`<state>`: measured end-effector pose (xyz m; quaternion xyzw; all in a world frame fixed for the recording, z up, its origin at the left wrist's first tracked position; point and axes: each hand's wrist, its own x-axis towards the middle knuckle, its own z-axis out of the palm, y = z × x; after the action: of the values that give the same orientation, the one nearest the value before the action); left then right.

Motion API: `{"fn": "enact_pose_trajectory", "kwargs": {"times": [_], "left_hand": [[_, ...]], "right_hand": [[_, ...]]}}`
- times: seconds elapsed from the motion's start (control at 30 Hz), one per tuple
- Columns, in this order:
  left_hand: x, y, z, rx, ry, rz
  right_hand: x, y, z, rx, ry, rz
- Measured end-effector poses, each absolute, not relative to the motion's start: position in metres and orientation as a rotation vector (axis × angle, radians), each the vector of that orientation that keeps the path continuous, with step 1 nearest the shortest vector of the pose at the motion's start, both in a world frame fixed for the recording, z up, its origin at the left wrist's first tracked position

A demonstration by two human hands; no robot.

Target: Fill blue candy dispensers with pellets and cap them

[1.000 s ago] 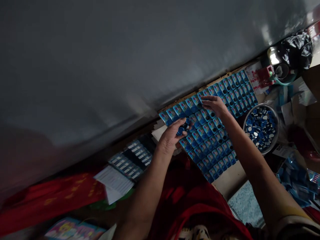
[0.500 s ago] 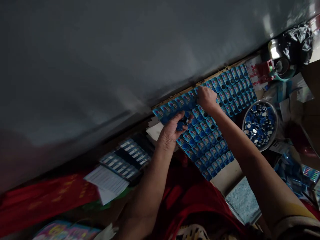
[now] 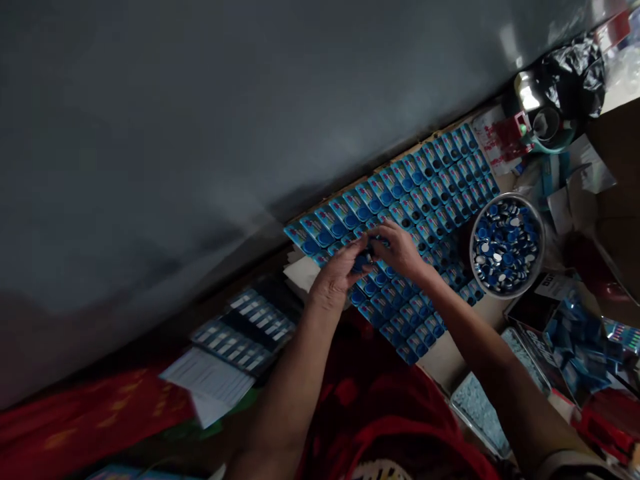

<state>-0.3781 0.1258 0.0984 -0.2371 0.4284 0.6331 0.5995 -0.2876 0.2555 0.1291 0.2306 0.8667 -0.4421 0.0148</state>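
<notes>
Rows of blue printed cards (image 3: 420, 199) cover the tabletop, many with a round blue piece or a dark round spot on the lower part. My left hand (image 3: 336, 275), over the cards' left side, is closed around a small pile of blue round discs (image 3: 362, 261). Beside it, my right hand (image 3: 400, 252) has its fingertips closed at that pile, pinching at a disc. The fingers partly hide what is between them. To the right stands a round metal bowl (image 3: 542, 230) full of loose blue and silver discs (image 3: 506, 248).
A dark grey wall (image 3: 200, 120) borders the table's far side. At right are a black plastic bag (image 3: 575, 73), a dark box with blue packets (image 3: 575, 333) and a clear tray of pale blue material (image 3: 480, 407). Printed papers (image 3: 210, 380) and red cloth (image 3: 100, 413) lie at left.
My right hand has come back from the far row of cards to the discs in my left hand. The view has shifted slightly; my left hand still holds its pile.
</notes>
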Motion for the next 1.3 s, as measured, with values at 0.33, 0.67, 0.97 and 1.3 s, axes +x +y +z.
{"fn": "enact_pose_trajectory", "kwargs": {"times": [0.33,0.67,0.97,1.3], "left_hand": [[-0.355,0.162,0.111,-0.49,1.018,1.405],[-0.366,0.16,0.112,-0.488,0.832,1.412],[-0.374,0.196,0.112,-0.331,0.926,1.462],[-0.362,0.203,0.107,-0.337,0.938,1.443]], "right_hand": [[-0.274,0.347,0.134,1.566,2.588,-0.639],[-0.285,0.396,0.147,1.436,2.562,-0.229],[-0.296,0.41,0.15,1.255,2.389,-0.167],[-0.316,0.431,0.149,1.275,2.244,-0.135]]}}
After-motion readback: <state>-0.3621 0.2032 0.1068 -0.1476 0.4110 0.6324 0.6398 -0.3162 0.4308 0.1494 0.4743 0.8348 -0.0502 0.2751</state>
